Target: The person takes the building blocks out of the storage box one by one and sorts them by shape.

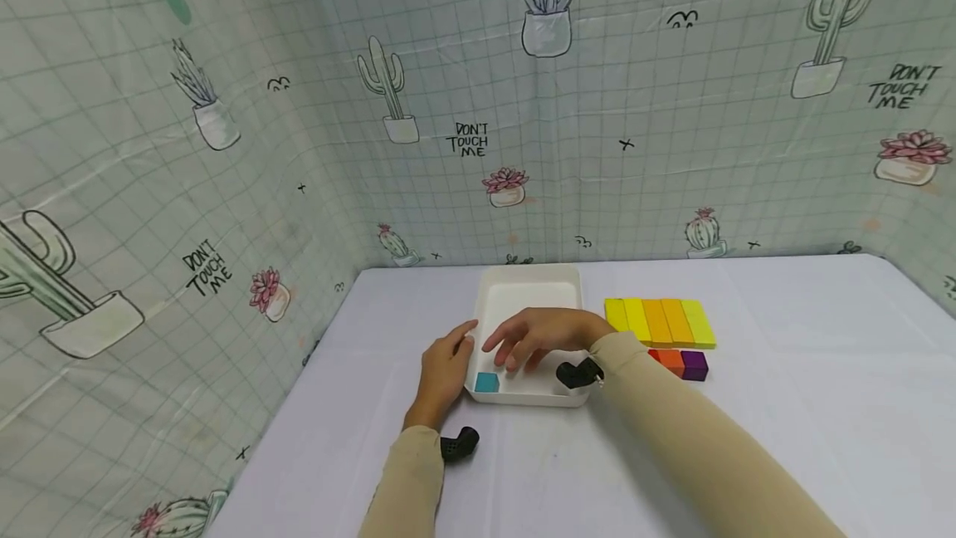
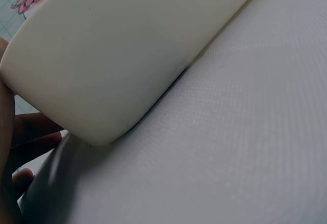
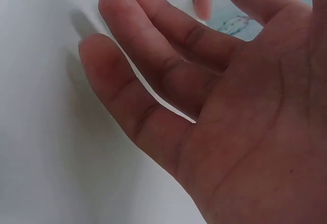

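A white rectangular tray lies on the table with a small teal block in its near left corner. My left hand rests against the tray's left side, its fingertips at the rim. From the left wrist, the tray's outer wall fills much of the view and several of that hand's fingers show past its corner. Over the tray is my right hand, palm down and fingers spread, just beyond the block. The right wrist view shows nothing in its palm.
Right of the tray, several yellow and orange strips lie side by side. Nearer stands a row of blocks, with a purple one beside an orange one and red partly hidden by my right sleeve. A patterned cloth hangs behind the table.
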Action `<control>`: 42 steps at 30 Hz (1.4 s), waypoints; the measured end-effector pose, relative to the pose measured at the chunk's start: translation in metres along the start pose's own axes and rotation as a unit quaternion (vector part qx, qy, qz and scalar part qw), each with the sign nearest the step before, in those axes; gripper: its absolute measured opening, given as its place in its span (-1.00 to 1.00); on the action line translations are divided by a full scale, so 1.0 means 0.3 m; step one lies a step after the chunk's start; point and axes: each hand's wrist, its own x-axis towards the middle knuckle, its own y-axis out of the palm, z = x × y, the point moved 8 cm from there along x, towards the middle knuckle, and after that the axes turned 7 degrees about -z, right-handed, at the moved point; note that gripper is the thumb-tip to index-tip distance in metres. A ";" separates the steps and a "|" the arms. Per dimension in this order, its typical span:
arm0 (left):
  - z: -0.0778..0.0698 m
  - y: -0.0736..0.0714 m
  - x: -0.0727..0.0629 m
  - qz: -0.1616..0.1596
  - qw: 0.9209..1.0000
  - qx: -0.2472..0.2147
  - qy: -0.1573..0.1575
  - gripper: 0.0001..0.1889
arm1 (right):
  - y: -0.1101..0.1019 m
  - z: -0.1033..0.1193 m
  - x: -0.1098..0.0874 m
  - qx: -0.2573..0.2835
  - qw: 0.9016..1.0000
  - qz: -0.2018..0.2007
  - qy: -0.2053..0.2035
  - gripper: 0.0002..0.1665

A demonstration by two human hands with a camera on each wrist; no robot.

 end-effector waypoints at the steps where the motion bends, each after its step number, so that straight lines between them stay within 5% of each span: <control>1: 0.000 0.001 -0.001 0.001 1.000 -0.002 -0.001 -0.63 | 0.004 -0.001 0.002 0.000 1.000 0.002 0.002 -0.43; 18: 0.001 -0.004 0.002 -0.003 1.000 0.005 0.005 -0.62 | 0.079 0.008 0.055 -0.110 0.993 0.032 -0.014 -0.45; 42: 0.001 -0.006 0.000 -0.001 1.000 0.000 0.005 -0.62 | 0.092 0.002 0.046 -0.144 0.989 0.037 -0.011 -0.47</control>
